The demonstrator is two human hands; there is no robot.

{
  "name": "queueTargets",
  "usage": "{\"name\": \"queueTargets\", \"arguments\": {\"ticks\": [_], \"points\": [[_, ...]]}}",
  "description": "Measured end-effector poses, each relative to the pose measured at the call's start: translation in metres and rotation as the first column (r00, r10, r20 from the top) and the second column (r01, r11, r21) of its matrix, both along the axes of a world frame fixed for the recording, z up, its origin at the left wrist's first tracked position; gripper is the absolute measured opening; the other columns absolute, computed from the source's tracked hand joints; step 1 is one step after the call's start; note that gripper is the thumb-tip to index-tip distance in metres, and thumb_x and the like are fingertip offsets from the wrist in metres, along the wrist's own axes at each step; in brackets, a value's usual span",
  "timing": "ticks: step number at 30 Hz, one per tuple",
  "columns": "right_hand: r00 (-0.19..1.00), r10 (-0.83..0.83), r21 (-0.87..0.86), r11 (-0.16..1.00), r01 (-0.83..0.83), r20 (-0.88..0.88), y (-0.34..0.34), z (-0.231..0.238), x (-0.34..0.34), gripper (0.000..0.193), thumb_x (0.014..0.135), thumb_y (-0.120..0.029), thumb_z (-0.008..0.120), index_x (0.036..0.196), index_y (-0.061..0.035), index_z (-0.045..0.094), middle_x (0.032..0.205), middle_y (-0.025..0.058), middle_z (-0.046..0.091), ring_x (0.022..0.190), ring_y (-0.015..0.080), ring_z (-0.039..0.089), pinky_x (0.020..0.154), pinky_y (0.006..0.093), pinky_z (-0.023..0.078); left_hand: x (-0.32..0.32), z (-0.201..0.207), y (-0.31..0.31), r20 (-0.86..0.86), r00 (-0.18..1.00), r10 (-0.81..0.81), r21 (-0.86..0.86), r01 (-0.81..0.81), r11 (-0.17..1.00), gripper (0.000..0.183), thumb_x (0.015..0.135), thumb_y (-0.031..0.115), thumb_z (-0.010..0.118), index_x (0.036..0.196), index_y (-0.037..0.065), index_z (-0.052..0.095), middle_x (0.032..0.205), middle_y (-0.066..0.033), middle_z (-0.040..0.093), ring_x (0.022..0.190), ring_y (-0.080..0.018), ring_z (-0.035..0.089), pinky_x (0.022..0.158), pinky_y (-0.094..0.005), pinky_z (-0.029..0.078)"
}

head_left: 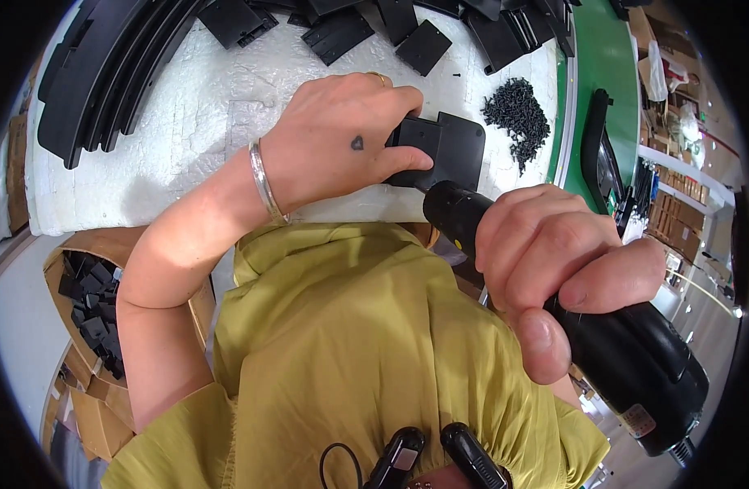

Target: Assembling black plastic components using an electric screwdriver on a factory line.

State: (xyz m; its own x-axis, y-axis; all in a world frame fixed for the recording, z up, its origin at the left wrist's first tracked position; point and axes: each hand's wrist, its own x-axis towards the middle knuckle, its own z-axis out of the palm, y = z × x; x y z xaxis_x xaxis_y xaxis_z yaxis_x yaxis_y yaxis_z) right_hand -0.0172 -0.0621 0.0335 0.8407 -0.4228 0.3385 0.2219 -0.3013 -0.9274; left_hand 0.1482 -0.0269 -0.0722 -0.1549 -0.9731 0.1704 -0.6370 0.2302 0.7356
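Observation:
My right hand is wrapped round a black electric screwdriver, which points up and to the left. Its tip meets the near edge of a flat black plastic part at the front of the white padded surface. My left hand grips that part from the left, thumb on top and fingers curled behind it. The exact contact of the tip is partly hidden by the screwdriver's nose. To the right of the part lies a pile of small black screws.
Several black plastic pieces lie along the far edge of the white surface. Long black panels are stacked at far left. A cardboard box of black parts stands below left. On the green table at right rests a curved black part.

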Motion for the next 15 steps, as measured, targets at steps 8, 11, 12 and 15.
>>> {"name": "queueTargets", "arguments": {"ticks": [8,11,12,15], "points": [[0.956,-0.227,0.180,0.964,0.194,0.186,0.002,-0.010,0.001,0.026,0.074,-0.006,0.059,0.087,-0.0126,0.037,0.056,-0.0013,0.044,0.044,0.0105,0.041,0.045,0.0262,0.035,0.006,0.010,-0.006,0.063,0.997,0.040,0.079,-0.045,0.996,0.037,0.071,0.026,0.071,0.099,0.007,0.057,0.084,-0.0090,0.061,0.079,-0.0235,0.059,0.070,-0.0315,0.045],[0.826,-0.387,0.278,0.915,0.291,0.409,-0.004,0.019,-0.033,0.027,0.076,-0.012,0.057,0.099,-0.0106,0.042,0.062,-0.0015,0.044,0.050,0.0086,0.044,0.047,0.0249,0.036,0.003,0.033,-0.019,-0.486,0.849,0.208,0.147,-0.155,0.977,0.038,0.070,0.023,0.072,0.102,0.006,0.059,0.087,-0.0121,0.062,0.077,-0.0210,0.059,0.070,-0.0279,0.046],[0.752,-0.537,0.335,0.839,0.429,0.383,-0.003,0.020,-0.038,0.031,0.074,-0.014,0.059,0.101,-0.0089,0.043,0.066,-0.0008,0.046,0.051,0.0086,0.044,0.049,0.0239,0.037,-0.001,0.041,-0.019,-0.610,0.744,0.273,0.161,-0.221,0.962,0.042,0.071,0.017,0.071,0.108,0.005,0.056,0.093,-0.0086,0.062,0.082,-0.0140,0.057,0.075,-0.0250,0.045],[0.611,-0.789,0.248,0.581,0.775,-0.059,-0.018,-0.001,-0.033,0.050,0.065,-0.022,0.070,0.105,-0.0041,0.046,0.087,0.0050,0.055,0.058,0.0095,0.049,0.059,0.0224,0.042,-0.010,0.047,-0.017,-0.734,0.564,0.377,0.242,-0.301,0.922,0.049,0.073,0.004,0.063,0.120,-0.003,0.048,0.115,-0.0094,0.052,0.108,-0.0156,0.047,0.095,-0.0272,0.035]]}}
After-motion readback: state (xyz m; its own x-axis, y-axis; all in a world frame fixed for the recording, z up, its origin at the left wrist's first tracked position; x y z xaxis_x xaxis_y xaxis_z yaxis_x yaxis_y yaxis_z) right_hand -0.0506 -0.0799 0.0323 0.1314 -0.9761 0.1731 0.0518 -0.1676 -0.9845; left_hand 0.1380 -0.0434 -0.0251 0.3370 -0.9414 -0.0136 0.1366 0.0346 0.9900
